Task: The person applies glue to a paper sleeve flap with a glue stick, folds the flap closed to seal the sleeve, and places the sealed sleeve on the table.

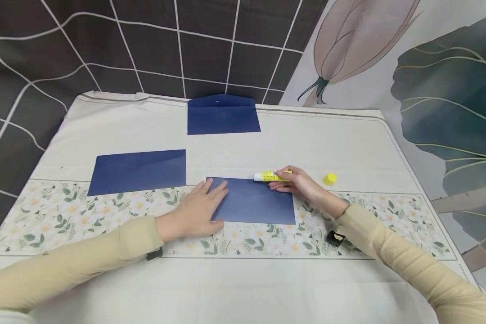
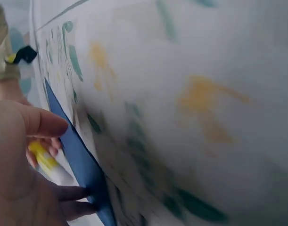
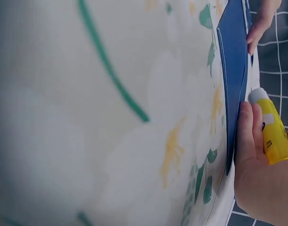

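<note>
My right hand (image 1: 297, 183) grips a yellow and white glue stick (image 1: 267, 176), its white end pointing left over the top edge of a dark blue envelope (image 1: 253, 204). With fingers spread, my left hand (image 1: 198, 209) rests on the left end of that envelope. In the left wrist view the thumb (image 2: 47, 123) and fingertips lie along the blue paper. The right wrist view shows the glue stick (image 3: 272, 125) between thumb and fingers, with two fingers down on the envelope (image 3: 234, 61).
A yellow cap (image 1: 330, 179) stands right of my right hand. One blue envelope (image 1: 139, 172) lies to the left; another, with its flap up, (image 1: 223, 119) lies at the back edge against the dark grid cloth (image 1: 202, 54). A white floral cloth (image 1: 146, 288) covers the table.
</note>
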Available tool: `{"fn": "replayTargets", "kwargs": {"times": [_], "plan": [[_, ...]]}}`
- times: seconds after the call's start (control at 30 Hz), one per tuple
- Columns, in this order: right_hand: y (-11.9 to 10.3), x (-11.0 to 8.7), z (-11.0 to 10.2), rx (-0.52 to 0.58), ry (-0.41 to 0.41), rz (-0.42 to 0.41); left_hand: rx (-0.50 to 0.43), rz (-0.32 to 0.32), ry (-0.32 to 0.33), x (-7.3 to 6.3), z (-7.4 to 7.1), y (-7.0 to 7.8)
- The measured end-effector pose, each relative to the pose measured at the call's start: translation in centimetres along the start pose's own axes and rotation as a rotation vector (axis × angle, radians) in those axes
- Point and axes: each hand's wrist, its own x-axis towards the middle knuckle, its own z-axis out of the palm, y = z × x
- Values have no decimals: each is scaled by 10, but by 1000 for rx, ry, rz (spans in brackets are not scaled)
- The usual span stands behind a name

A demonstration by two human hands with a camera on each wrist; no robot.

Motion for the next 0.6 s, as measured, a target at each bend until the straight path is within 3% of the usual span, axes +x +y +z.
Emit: {"fn": "replayTargets", "kwargs": {"times": [0.2,0.43,0.6], "plan": [[-1,8,3,30,-10,19,70,13,-32,17,2,18],[-4,15,14,42,-25,-7,38,33,-99,32,8,37],[-8,18,21,51,-30,0,84,32,-113,40,9,50]]}}
